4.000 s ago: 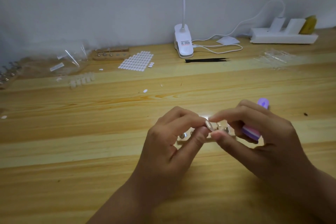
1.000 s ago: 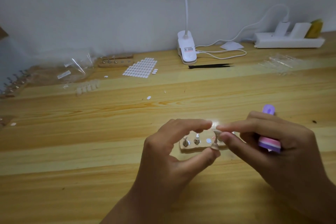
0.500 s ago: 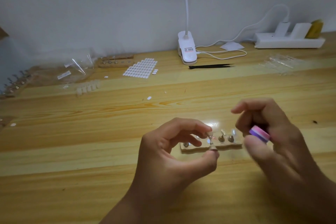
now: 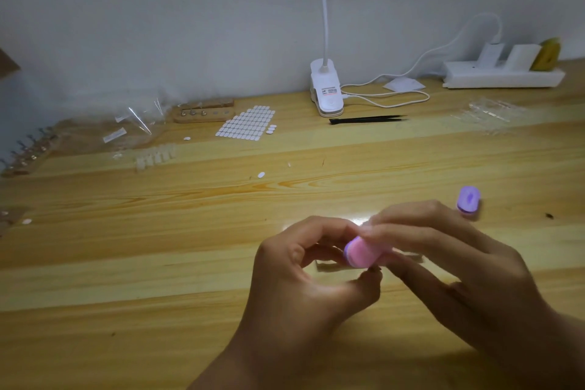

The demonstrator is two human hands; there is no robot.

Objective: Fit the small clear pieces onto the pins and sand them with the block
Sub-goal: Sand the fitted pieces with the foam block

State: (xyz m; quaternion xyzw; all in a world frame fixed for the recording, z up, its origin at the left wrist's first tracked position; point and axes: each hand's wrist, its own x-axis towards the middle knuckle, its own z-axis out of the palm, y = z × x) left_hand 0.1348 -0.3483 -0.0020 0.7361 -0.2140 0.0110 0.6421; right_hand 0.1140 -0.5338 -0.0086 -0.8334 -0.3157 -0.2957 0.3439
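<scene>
Our right hand (image 4: 459, 269) grips the sanding block (image 4: 362, 252), fingers laid along its top, with the pink end pointing toward our left hand (image 4: 304, 279). A blurred purple end shows beyond the knuckles, probably the same block's far end. The left hand curls over the wooden pin strip (image 4: 327, 265), thumb tip just under the block's pink end. We cannot tell whether it pinches a pin or only braces the strip. The small clear pieces are hidden under the block and fingers, presumably seated on the pins.

We judge sanding is under way. To do it well we should use short, light strokes along one piece, hold the strip flat against the table (image 4: 158, 263), and keep the left fingertips clear of the grit. Too much pressure could tip a pin or pop a piece off.

There is bare wood to the left and on the near side, so the elbows can swing freely. A loose white oval (image 4: 261, 174) lies well beyond the hands. The sticker sheet (image 4: 247, 125), tweezers (image 4: 367, 119) and clip lamp (image 4: 326, 89) sit far back by the wall, out of the stroke's path
</scene>
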